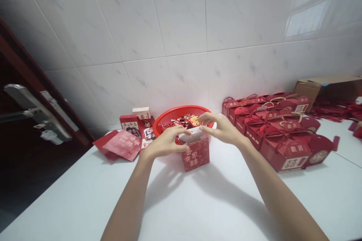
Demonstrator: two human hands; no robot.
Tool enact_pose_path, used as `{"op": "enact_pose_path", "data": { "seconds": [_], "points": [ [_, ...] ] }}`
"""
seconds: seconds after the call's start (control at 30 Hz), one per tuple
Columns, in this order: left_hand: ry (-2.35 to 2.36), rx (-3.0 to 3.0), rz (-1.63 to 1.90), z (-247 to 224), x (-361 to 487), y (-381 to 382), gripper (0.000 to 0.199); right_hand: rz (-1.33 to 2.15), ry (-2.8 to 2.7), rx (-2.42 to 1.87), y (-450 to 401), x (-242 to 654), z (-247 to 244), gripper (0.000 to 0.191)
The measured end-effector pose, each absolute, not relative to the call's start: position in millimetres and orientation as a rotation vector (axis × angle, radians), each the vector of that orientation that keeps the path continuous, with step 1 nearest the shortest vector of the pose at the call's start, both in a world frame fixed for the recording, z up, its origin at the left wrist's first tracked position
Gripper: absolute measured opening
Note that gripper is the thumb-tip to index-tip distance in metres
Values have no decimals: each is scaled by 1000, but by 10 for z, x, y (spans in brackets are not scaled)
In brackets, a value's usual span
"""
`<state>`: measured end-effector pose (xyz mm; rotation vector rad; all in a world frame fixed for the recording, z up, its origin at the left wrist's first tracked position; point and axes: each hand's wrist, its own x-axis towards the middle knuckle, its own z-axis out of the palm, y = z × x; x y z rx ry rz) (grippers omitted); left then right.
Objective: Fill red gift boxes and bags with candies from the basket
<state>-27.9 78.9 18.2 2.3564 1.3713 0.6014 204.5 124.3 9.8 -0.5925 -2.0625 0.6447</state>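
A small red gift box [197, 154] with pale characters on its front stands upright on the white table [198, 203], its top open. My left hand [165, 143] grips the box's upper left rim. My right hand [219, 128] pinches the white top flap on the right side. Just behind the box sits a red round basket [169, 116] filled with wrapped candies [185, 120].
Several closed red gift boxes with handles [279, 131] stand in rows at the right. Flat unfolded red boxes [124, 144] lie at the left beside small upright cartons. A brown cardboard box [325, 88] sits far right. A dark door with a metal handle [34, 113] is at left.
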Motion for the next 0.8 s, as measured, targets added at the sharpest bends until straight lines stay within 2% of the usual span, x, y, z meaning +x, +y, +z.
{"op": "enact_pose_path", "data": {
  "seconds": [0.23, 0.33, 0.5, 0.67, 0.8],
  "points": [
    [1282, 2349, 775, 123, -253, 834, 25, 853, -1961, -715, 1193, 2316, -133, 42],
    [1214, 2263, 891, 156, -164, 776, 25, 1020, -1908, -716, 1086, 2462, -267, 48],
    [1048, 2117, 1044, 77, 84, 733, 42, 1228, -1810, -657, 912, 2609, -418, 39],
    [1014, 1844, 1191, -262, 258, 800, 56, 1258, -1692, -637, 884, 2627, -613, 41],
    [1020, 1722, 1165, -494, 249, 796, 65, 1245, -1606, -668, 910, 2587, -788, 40]
  ]
}}
